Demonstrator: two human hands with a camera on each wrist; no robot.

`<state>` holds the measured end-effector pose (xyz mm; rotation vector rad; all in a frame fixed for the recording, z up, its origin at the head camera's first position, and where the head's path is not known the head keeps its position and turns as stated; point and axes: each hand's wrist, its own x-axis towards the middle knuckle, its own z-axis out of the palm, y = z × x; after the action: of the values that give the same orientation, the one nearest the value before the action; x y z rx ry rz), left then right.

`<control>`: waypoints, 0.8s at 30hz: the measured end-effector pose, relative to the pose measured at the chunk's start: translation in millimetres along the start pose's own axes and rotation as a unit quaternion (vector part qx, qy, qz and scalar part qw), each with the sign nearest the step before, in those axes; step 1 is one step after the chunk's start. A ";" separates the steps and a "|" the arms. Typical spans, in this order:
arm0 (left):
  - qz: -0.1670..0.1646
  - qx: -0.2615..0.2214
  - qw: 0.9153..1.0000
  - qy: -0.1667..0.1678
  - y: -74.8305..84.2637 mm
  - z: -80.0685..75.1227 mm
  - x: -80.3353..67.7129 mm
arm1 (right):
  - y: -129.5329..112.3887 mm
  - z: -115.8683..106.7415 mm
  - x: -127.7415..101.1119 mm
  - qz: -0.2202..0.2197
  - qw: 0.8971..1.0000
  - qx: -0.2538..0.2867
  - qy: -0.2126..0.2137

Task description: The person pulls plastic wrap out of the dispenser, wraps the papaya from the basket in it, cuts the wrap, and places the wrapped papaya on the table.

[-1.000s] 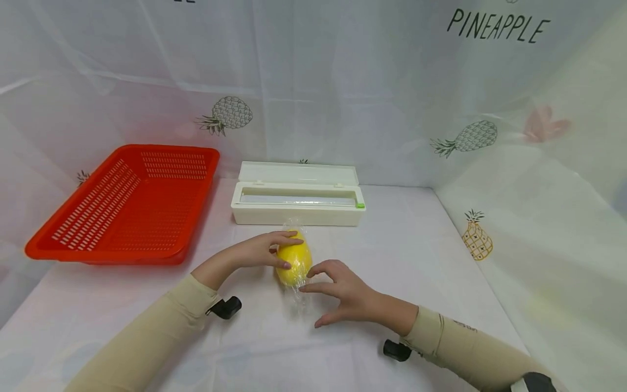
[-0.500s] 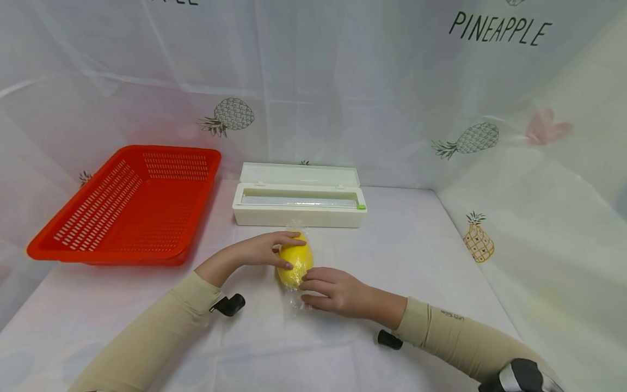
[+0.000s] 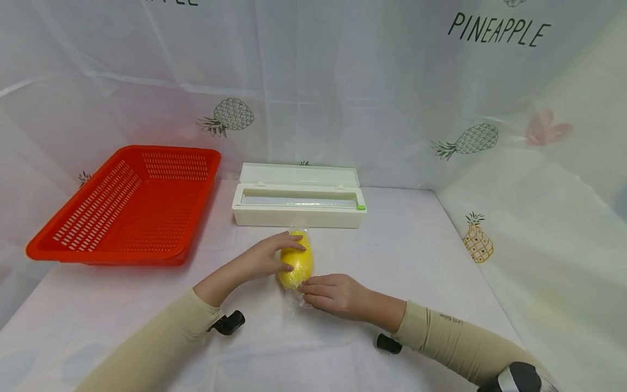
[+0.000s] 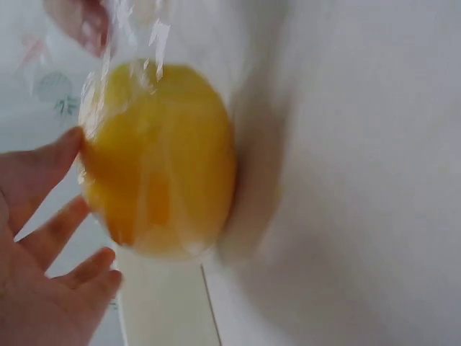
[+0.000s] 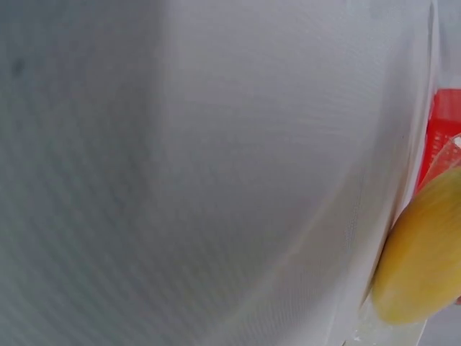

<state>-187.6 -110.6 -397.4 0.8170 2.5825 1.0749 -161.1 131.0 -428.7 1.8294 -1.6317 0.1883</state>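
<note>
A yellow oval fruit (image 3: 297, 265), wrapped in clear cling film, lies at the middle of the table. My left hand (image 3: 264, 256) holds it from the left, fingers over its far part and thumb on its side. In the left wrist view the fruit (image 4: 162, 166) shows large, with the left fingertips (image 4: 70, 140) along one side. At its near end, my right hand (image 3: 338, 295) pinches the loose cling film (image 3: 295, 299) with the fingers drawn together. The right wrist view catches the fruit (image 5: 425, 252) at its edge; the right hand's fingers are out of that view.
Behind the fruit stands a white cling film dispenser (image 3: 299, 219), lid raised, a roll inside. A red plastic basket (image 3: 142, 257) sits at the left. White cloth printed with pineapples hangs at the back and right of the table (image 3: 401, 245).
My right hand, spread apart beside the fruit a second ago, has drawn its fingers together on the film at the near end. My left hand has shifted slightly on the fruit.
</note>
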 end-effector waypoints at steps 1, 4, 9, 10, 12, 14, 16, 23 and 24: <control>0.012 0.005 1.000 0.017 1.1 2.4 -1.5 | -0.1 0.3 -0.1 0.001 1.000 0.005 0.001; 0.058 0.026 0.996 0.064 2.4 9.4 -6.2 | -1.2 1.1 -0.8 0.009 1.000 0.022 0.001; 0.148 0.063 0.980 0.120 -1.4 18.1 -12.3 | -3.3 1.1 -2.8 0.037 0.998 0.052 0.000; 0.161 0.070 0.976 0.127 -2.0 19.4 -13.3 | -3.6 0.9 -3.2 0.041 0.998 0.054 -0.001; 0.175 0.081 0.972 0.135 -2.8 21.9 -15.5 | -4.2 0.4 -4.3 0.047 0.997 0.059 -0.005; 0.172 0.084 0.973 0.130 -1.6 23.0 -18.2 | -4.5 0.0 -5.2 0.048 0.997 0.059 -0.006; 0.151 0.080 0.980 0.106 2.0 21.9 -21.6 | -3.9 -0.4 -6.3 0.047 0.997 0.055 0.000; 0.157 0.065 0.986 0.004 7.9 12.1 -26.2 | -4.0 -0.3 -12.7 0.092 0.994 0.062 0.014; 0.172 0.067 0.983 -0.001 6.8 12.2 -25.9 | -4.5 -0.2 -13.6 0.107 0.992 0.072 0.012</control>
<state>-158.7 -114.4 -401.3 1.3348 2.5934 0.9871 -159.7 142.4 -437.3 1.7459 -1.8374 0.4317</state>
